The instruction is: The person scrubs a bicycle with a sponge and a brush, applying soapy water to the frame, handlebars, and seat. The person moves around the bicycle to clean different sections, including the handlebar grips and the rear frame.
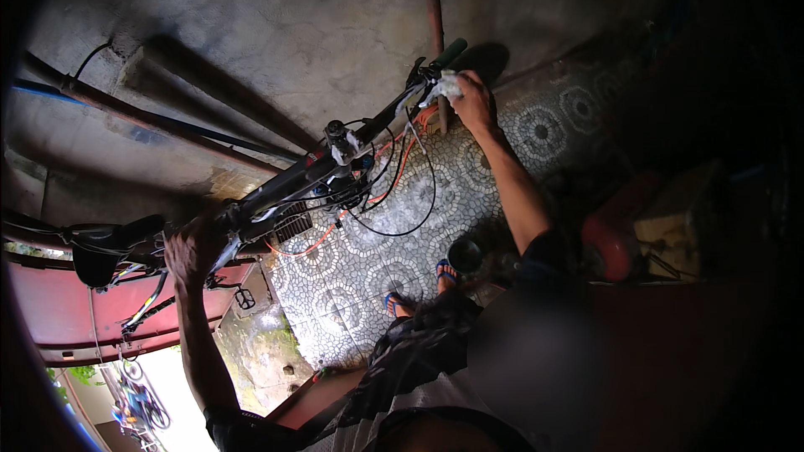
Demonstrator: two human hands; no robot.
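A dark bicycle stands slantwise in front of me, its saddle at the left and its handlebar toward the upper right. White foam clings to the stem and to parts near the brake lever. My left hand is closed around the frame just ahead of the saddle, its fingertips partly in shadow. In my right hand is a white, foamy cloth or sponge, pressed against the handlebar below the green grip. Black cables loop down from the bar.
Behind the bicycle rises a grey wall, with pipes and a leaning post. An orange cord or hose crosses the wet patterned floor near a drain grate. A dark bucket stands by my feet.
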